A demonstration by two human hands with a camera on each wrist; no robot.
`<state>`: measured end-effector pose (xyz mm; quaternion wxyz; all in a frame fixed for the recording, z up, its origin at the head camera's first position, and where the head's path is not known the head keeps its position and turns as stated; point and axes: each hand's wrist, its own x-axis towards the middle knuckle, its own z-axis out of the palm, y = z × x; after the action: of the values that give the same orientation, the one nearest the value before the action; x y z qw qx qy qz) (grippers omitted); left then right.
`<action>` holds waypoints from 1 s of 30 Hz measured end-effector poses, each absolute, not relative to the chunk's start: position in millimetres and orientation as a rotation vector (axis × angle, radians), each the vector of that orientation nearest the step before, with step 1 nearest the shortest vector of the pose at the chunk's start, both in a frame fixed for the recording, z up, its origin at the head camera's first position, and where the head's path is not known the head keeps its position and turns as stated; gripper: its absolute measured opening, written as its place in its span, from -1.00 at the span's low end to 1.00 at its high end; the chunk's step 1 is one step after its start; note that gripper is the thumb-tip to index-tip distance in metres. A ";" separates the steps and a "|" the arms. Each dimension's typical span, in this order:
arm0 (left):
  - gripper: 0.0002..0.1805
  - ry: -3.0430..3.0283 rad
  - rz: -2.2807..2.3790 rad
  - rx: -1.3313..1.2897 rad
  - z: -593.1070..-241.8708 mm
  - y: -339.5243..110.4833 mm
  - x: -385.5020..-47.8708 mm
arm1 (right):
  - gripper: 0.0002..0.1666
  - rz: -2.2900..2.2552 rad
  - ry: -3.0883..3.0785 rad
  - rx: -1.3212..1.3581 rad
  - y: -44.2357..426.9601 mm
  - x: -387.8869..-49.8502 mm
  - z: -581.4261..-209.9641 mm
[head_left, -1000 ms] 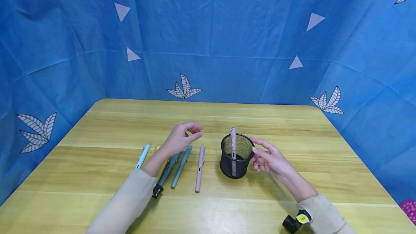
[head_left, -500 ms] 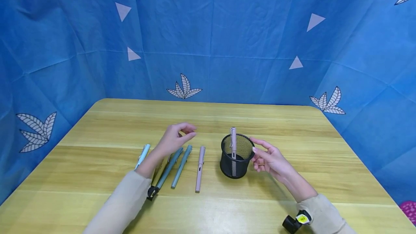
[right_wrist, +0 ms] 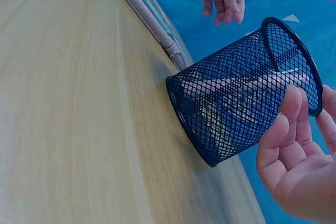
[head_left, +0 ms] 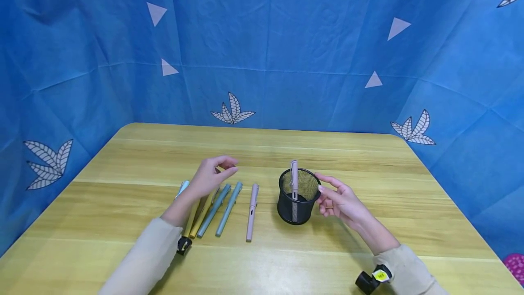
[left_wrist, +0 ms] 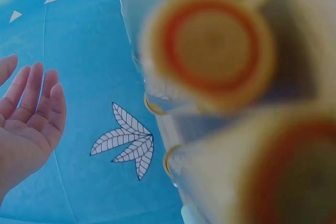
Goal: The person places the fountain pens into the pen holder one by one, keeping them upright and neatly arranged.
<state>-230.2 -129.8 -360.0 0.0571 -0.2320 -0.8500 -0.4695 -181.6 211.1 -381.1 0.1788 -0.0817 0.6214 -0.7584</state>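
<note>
My right hand [head_left: 337, 201] holds the black mesh pen holder [right_wrist: 241, 98] by its rim, thumb and fingers at its right side. One lilac pen [head_left: 294, 179] stands in the holder, leaning on the wall. My left hand [head_left: 210, 177], fingers loosely bent and holding nothing, is over the row of pens. Below it lie two yellow pens [head_left: 201, 217], partly covered by the wrist, and two teal pens [head_left: 229, 209]. Nearer the holder lies another lilac pen [head_left: 252, 213]. A light blue pen [head_left: 183, 187] is mostly hidden behind the left forearm.
The wooden table [head_left: 327, 258] has a blue curtain [head_left: 262, 35] behind and around it. Blurred yellow pen ends [left_wrist: 212, 45] fill much of the left wrist view. A wrist camera [head_left: 368, 281] sits at the right sleeve. Something pink [head_left: 515, 263] shows at the far right.
My left hand has drifted left, away from the holder, and its forearm now uncovers more of the yellow pens while covering more of the light blue one. The right hand and holder stay put.
</note>
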 end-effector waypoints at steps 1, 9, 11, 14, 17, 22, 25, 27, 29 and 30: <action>-0.75 -2.582 -1.422 -0.693 -360.3 -131.4 -230.2 | -0.46 -2.148 1.749 -0.236 211.0 -181.8 -381.5; -0.76 -2.578 -1.427 -0.631 -359.0 -144.4 -227.0 | -0.86 -2.130 1.586 -0.333 215.2 -183.6 -385.3; -0.76 -2.566 -1.435 -0.628 -357.9 -146.1 -226.0 | -0.85 -2.125 1.585 -0.338 215.4 -184.0 -384.5; -0.76 -2.560 -1.437 -0.622 -356.8 -147.4 -225.6 | -0.76 -2.124 1.594 -0.320 214.2 -184.1 -382.1; -0.76 -2.569 -1.421 -0.617 -355.5 -147.5 -226.1 | -0.54 -2.133 1.609 -0.293 212.3 -183.5 -379.3; -0.77 -2.583 -1.414 -0.611 -352.1 -148.6 -226.6 | -0.30 -2.149 1.653 -0.288 209.9 -181.9 -375.7; -0.77 -2.578 -1.420 -0.624 -350.2 -151.2 -225.9 | -0.36 -2.150 1.696 -0.296 208.7 -181.0 -374.4; -0.78 -2.570 -1.413 -0.637 -349.9 -153.9 -226.1 | -0.40 -2.149 1.718 -0.294 207.9 -180.5 -373.6; -0.77 -2.566 -1.394 -0.653 -350.6 -157.3 -226.7 | -0.41 -2.154 1.724 -0.288 207.2 -180.0 -373.0; -0.77 -2.569 -1.385 -0.654 -351.0 -159.1 -226.9 | -0.42 -2.157 1.724 -0.287 206.8 -179.7 -372.7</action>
<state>-226.9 -159.1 -351.0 0.0754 -0.2179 -0.8565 -0.4618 -179.7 206.8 -372.7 0.1819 -0.1017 0.6107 -0.7640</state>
